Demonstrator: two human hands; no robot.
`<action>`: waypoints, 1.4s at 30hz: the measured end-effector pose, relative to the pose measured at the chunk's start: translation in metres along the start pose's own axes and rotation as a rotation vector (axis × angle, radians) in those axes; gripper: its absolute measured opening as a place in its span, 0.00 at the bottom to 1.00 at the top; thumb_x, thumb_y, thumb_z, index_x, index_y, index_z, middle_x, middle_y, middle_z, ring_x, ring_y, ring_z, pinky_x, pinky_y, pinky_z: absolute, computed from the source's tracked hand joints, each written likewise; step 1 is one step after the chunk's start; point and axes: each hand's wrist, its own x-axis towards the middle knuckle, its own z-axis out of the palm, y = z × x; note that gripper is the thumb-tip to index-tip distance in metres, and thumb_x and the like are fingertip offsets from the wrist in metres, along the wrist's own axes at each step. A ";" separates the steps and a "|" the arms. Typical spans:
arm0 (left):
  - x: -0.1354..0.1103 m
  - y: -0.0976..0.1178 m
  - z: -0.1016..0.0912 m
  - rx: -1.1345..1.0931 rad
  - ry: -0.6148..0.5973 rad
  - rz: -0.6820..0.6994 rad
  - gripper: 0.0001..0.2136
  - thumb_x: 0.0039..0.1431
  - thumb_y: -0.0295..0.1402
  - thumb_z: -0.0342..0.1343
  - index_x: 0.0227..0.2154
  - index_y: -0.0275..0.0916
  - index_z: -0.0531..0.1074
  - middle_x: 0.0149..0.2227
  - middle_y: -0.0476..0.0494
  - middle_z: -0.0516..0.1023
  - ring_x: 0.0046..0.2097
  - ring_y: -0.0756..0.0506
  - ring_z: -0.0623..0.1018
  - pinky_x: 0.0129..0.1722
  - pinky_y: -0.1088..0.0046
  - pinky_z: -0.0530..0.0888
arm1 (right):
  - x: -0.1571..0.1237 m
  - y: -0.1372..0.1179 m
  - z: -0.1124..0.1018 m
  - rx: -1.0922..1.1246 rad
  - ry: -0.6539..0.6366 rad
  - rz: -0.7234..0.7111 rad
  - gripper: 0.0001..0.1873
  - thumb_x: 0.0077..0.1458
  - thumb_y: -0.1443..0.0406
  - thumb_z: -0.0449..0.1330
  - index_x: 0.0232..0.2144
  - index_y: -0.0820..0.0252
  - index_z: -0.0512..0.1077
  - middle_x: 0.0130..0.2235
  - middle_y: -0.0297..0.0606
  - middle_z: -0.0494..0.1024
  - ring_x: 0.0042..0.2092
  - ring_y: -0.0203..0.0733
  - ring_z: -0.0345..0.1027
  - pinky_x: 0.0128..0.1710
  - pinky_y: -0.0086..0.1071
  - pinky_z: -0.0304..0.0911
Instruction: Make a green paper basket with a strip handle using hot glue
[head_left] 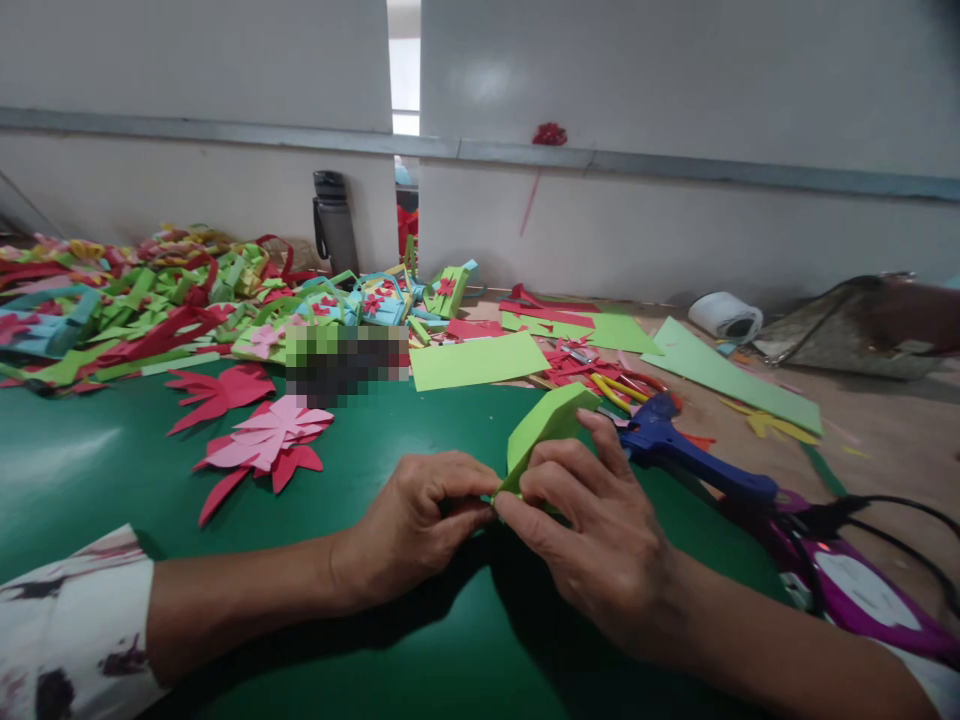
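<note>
Between my hands, a piece of folded light-green paper (551, 425) stands up above the green table surface. My left hand (427, 520) pinches its lower left corner between thumb and fingers. Wrapped round its right and lower side is my right hand (592, 520), the thumb or index tip meeting the left fingertips at the fold. Part of the paper is hidden behind the right fingers. Just right of that hand lies a blue glue gun (675, 450). Flower shapes cut from pink paper (274, 432) and red paper (225, 390) lie left of my left hand.
Small paper bags and strips (187, 290) are heaped at the back left, near a grey bottle (335, 225). A flat green sheet (480, 362), yellow-handled scissors (611, 392), red scraps, a white roll (726, 317), a handbag (840, 325) and a purple corded device (862, 590) lie behind and right.
</note>
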 end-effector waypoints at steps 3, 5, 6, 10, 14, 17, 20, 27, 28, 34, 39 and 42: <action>0.000 -0.001 0.000 -0.004 0.011 0.006 0.06 0.55 0.21 0.56 0.34 0.29 0.78 0.31 0.39 0.79 0.33 0.47 0.75 0.35 0.74 0.70 | 0.001 -0.001 0.000 -0.021 -0.018 0.007 0.16 0.58 0.74 0.47 0.28 0.63 0.74 0.24 0.36 0.68 0.36 0.40 0.63 0.56 0.54 0.44; 0.000 -0.001 0.000 -0.004 0.018 -0.001 0.07 0.55 0.21 0.56 0.34 0.30 0.78 0.31 0.40 0.79 0.34 0.48 0.75 0.35 0.74 0.70 | 0.001 -0.001 0.000 -0.032 -0.037 0.017 0.17 0.58 0.74 0.47 0.28 0.63 0.74 0.24 0.35 0.68 0.35 0.40 0.63 0.56 0.55 0.42; 0.000 -0.001 0.001 0.001 0.016 -0.005 0.07 0.55 0.21 0.56 0.33 0.31 0.78 0.31 0.41 0.79 0.33 0.48 0.75 0.35 0.75 0.70 | 0.001 -0.001 0.000 -0.041 -0.050 0.029 0.16 0.59 0.74 0.47 0.28 0.63 0.74 0.24 0.35 0.69 0.35 0.40 0.63 0.56 0.55 0.42; 0.000 -0.001 0.001 0.020 0.019 -0.008 0.07 0.55 0.20 0.56 0.32 0.32 0.78 0.29 0.43 0.78 0.32 0.49 0.74 0.33 0.76 0.70 | 0.001 0.000 0.001 -0.082 -0.058 0.073 0.16 0.60 0.74 0.48 0.25 0.62 0.72 0.24 0.34 0.69 0.34 0.39 0.62 0.54 0.55 0.42; 0.000 -0.003 0.002 -0.006 0.059 0.005 0.06 0.53 0.21 0.58 0.32 0.30 0.78 0.30 0.41 0.78 0.33 0.48 0.75 0.33 0.75 0.71 | 0.002 -0.001 0.002 -0.092 -0.049 0.091 0.16 0.60 0.74 0.48 0.25 0.62 0.71 0.23 0.34 0.68 0.33 0.39 0.63 0.54 0.55 0.42; 0.000 -0.005 0.002 -0.011 0.081 0.017 0.05 0.52 0.21 0.59 0.32 0.30 0.79 0.28 0.41 0.78 0.31 0.49 0.75 0.32 0.76 0.70 | 0.001 -0.002 0.002 -0.081 -0.050 0.101 0.16 0.60 0.73 0.47 0.26 0.62 0.71 0.24 0.34 0.69 0.34 0.40 0.63 0.54 0.55 0.42; 0.001 -0.004 0.002 -0.021 0.093 0.024 0.05 0.52 0.21 0.59 0.31 0.30 0.79 0.27 0.42 0.77 0.30 0.50 0.74 0.31 0.77 0.70 | 0.000 -0.003 0.002 -0.077 -0.040 0.117 0.15 0.59 0.74 0.48 0.26 0.62 0.71 0.24 0.34 0.68 0.34 0.39 0.62 0.54 0.54 0.42; -0.001 -0.002 0.001 0.004 0.100 0.027 0.04 0.53 0.23 0.59 0.31 0.31 0.79 0.28 0.43 0.76 0.30 0.50 0.74 0.31 0.75 0.70 | 0.000 -0.003 0.003 -0.082 -0.024 0.124 0.16 0.59 0.74 0.47 0.26 0.62 0.71 0.23 0.33 0.68 0.34 0.39 0.62 0.54 0.55 0.39; -0.002 -0.002 0.001 0.014 0.101 0.038 0.05 0.53 0.23 0.59 0.31 0.32 0.79 0.28 0.43 0.76 0.30 0.49 0.74 0.31 0.75 0.70 | 0.000 -0.003 0.003 -0.080 -0.027 0.129 0.16 0.60 0.74 0.47 0.26 0.61 0.71 0.24 0.33 0.68 0.34 0.39 0.62 0.55 0.55 0.39; -0.002 0.000 0.001 0.084 0.125 0.122 0.05 0.55 0.23 0.57 0.30 0.31 0.78 0.27 0.42 0.76 0.30 0.50 0.73 0.30 0.76 0.70 | 0.000 -0.003 0.002 -0.066 -0.021 0.135 0.15 0.61 0.73 0.47 0.28 0.60 0.71 0.25 0.32 0.69 0.36 0.39 0.63 0.55 0.54 0.39; -0.001 0.002 -0.003 0.102 0.109 0.115 0.06 0.57 0.24 0.55 0.29 0.32 0.77 0.29 0.41 0.76 0.30 0.50 0.73 0.30 0.76 0.70 | 0.002 0.000 -0.002 -0.081 0.007 0.152 0.08 0.58 0.68 0.56 0.27 0.59 0.71 0.26 0.31 0.71 0.38 0.40 0.65 0.57 0.53 0.37; -0.001 0.003 -0.005 0.095 0.111 0.096 0.06 0.57 0.24 0.55 0.28 0.32 0.76 0.29 0.41 0.75 0.29 0.50 0.73 0.30 0.76 0.69 | 0.001 0.002 -0.006 -0.097 0.011 0.176 0.05 0.54 0.65 0.61 0.27 0.58 0.71 0.28 0.32 0.72 0.41 0.42 0.65 0.57 0.52 0.39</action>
